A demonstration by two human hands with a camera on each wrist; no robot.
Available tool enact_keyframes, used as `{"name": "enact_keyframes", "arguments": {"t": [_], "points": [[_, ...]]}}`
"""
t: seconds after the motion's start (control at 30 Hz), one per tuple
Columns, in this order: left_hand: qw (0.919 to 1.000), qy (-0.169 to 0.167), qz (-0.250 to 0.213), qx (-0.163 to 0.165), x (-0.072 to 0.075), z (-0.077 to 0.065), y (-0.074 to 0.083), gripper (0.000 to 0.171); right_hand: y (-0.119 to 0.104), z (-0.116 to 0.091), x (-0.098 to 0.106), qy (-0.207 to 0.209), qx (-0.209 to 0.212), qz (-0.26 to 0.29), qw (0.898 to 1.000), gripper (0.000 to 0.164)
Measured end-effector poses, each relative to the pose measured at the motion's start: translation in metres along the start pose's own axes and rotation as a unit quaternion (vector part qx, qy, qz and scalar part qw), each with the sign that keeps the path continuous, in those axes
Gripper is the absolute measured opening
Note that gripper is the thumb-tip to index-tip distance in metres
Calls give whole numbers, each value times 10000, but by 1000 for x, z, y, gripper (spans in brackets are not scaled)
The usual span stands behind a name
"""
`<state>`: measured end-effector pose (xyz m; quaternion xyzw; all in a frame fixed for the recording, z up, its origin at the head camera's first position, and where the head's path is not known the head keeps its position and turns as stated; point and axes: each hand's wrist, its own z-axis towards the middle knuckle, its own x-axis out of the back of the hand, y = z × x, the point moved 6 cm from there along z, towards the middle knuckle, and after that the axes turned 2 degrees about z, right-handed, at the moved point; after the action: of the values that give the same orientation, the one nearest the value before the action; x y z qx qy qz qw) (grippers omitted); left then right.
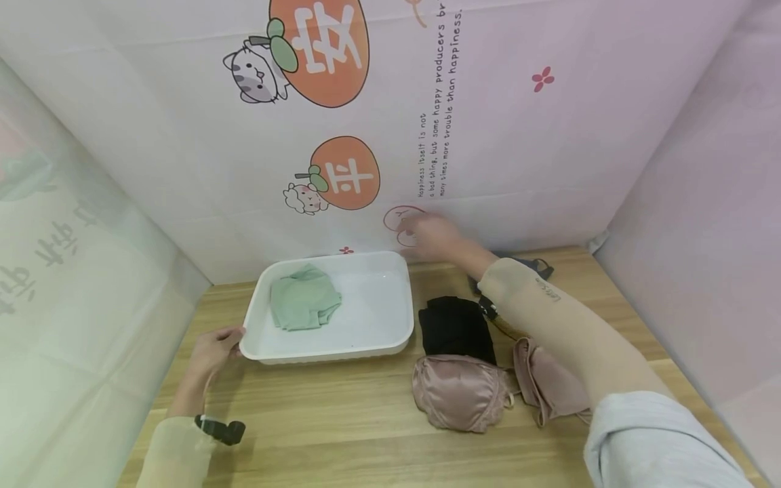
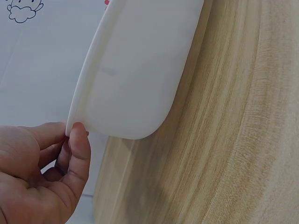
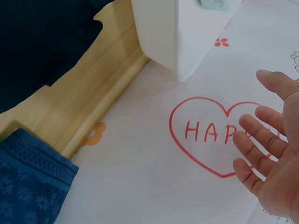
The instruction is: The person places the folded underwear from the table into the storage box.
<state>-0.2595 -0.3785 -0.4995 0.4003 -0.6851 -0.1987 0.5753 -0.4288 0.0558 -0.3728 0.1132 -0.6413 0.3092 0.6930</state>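
Note:
A white plastic tray [image 1: 375,298] stands on the wooden table near the back wall, with a folded pale green garment [image 1: 304,298] in its left half. My left hand [image 1: 215,349] pinches the tray's left rim near the front corner. In the left wrist view, thumb and fingertips meet over that rim [image 2: 74,109]. My right hand [image 1: 436,236], blurred in the head view, is raised in front of the back wall by the tray's far right corner. Its fingers [image 3: 261,135] are spread and loosely bent, holding nothing.
Right of the tray lie a folded black garment [image 1: 456,329], a pink satin bra [image 1: 460,392] and a pink folded garment [image 1: 546,383], partly under my right forearm. A blue lace garment [image 3: 32,182] lies at the table's back edge. Printed fabric walls [image 1: 518,149] enclose the table.

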Motion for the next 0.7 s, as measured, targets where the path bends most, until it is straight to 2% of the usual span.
{"name": "enact_keyframes", "arguments": {"t": [0.4,0.7], "points": [[10000,-17,-22,2,0,1,-1,59,16,-11,6,132,53,-93,9999,57],[10000,0,-28,18,0,1,0,57,33,-22,7,118,-233,-9,9997,53]]}}
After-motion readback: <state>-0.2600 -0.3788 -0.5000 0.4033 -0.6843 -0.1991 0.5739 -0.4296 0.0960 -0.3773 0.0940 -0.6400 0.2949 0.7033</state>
